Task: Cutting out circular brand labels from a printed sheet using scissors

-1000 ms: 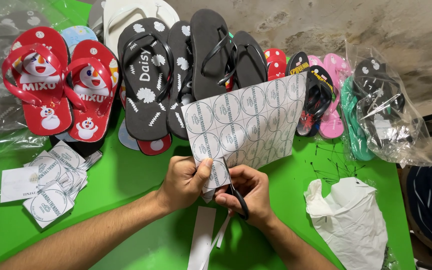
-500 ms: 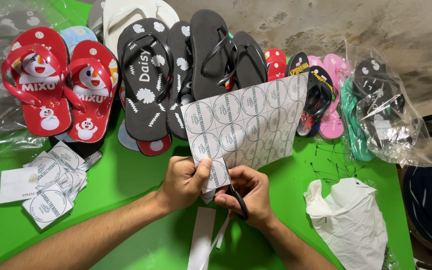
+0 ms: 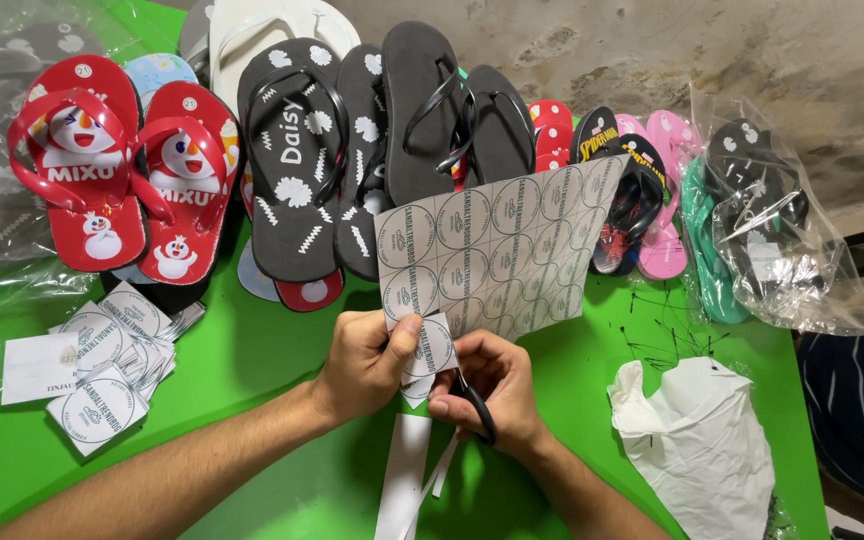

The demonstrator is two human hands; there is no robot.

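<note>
Grey paper, a flat sheet of round labels (image 3: pixel 497 250), stands tilted above the glossy green desk (image 3: pixel 272 370), in front of rubbery flip-flops (image 3: pixel 292 160). Our left hand (image 3: pixel 367 360) pinches its near corner with thumb curled over; our right hand (image 3: pixel 487 385) grips black-handled scissors (image 3: pixel 477 410). Cut squares (image 3: pixel 102 360) lie far left.

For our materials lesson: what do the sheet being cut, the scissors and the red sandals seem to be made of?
Sheet of round labels: thin matte paper or card, probably; it bends and stands partly stiff.
Scissors: black handle loops look like plastic; the blades are hidden.
Red sandals: likely foam rubber soles with glossy plastic-like straps, which show highlights.
</note>
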